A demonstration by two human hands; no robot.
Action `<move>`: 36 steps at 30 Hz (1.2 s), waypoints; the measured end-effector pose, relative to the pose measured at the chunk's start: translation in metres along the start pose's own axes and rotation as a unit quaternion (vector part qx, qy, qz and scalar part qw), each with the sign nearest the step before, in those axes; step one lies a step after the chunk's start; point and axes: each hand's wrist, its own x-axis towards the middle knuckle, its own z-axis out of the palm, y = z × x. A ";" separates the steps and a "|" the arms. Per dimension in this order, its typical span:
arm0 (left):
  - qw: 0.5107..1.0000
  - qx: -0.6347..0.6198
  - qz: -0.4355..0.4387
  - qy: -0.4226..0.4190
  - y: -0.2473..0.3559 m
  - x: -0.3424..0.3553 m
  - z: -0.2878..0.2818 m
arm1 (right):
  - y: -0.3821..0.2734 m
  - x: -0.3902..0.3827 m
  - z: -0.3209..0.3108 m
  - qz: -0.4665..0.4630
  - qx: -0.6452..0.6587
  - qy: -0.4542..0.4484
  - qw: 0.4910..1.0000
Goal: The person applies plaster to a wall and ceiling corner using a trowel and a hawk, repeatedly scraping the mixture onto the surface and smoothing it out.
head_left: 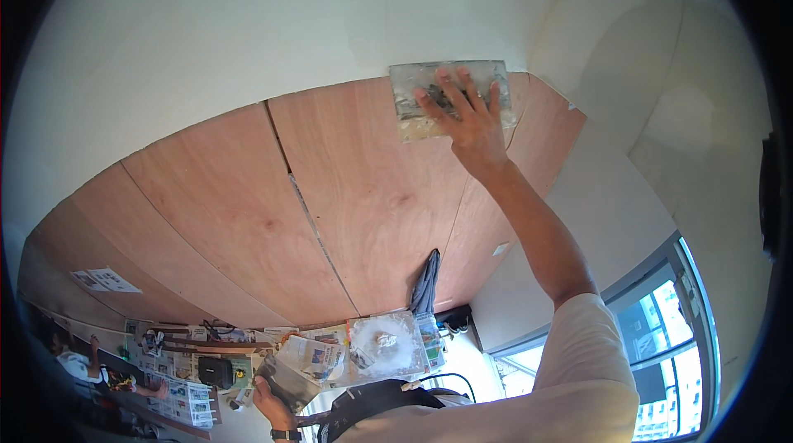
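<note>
My right hand [477,133] is raised high at the right end of the plywood. Its fingers are spread across the face of a wide, flat grey scraper blade [405,79] smeared with dark and pale filler. The blade lies over the seam between the plywood [363,187] and the pale surface above. The thumb is not clearly visible. Low down near my body, my left hand [271,402], with a dark band on the wrist, is closed on the edge of a second grey, flat plate [289,383]. Part of that plate is hidden by the hand.
Below stands a white-dusted board [363,352] with a lump of pale filler [386,340]. Newspaper sheets [310,358] and a black case [216,372] lie nearby. A grey cloth [425,282] hangs by the plywood. Another person [78,364] is at far left; a window [661,335] is at right.
</note>
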 end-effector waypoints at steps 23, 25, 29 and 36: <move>0.986 0.081 0.149 0.003 0.015 -0.016 0.001 | -0.044 -0.025 -0.107 0.384 0.868 0.069 0.307; 0.993 0.034 0.115 0.000 0.023 -0.020 0.009 | -0.045 -0.040 -0.099 0.389 0.883 0.069 0.253; 0.991 -0.102 -0.013 -0.084 0.037 -0.018 0.017 | -0.079 -0.056 -0.106 0.442 0.869 0.036 0.219; 0.857 -0.402 -0.205 -0.251 0.159 -0.046 0.148 | -0.162 -0.066 -0.131 0.168 0.875 -0.138 0.433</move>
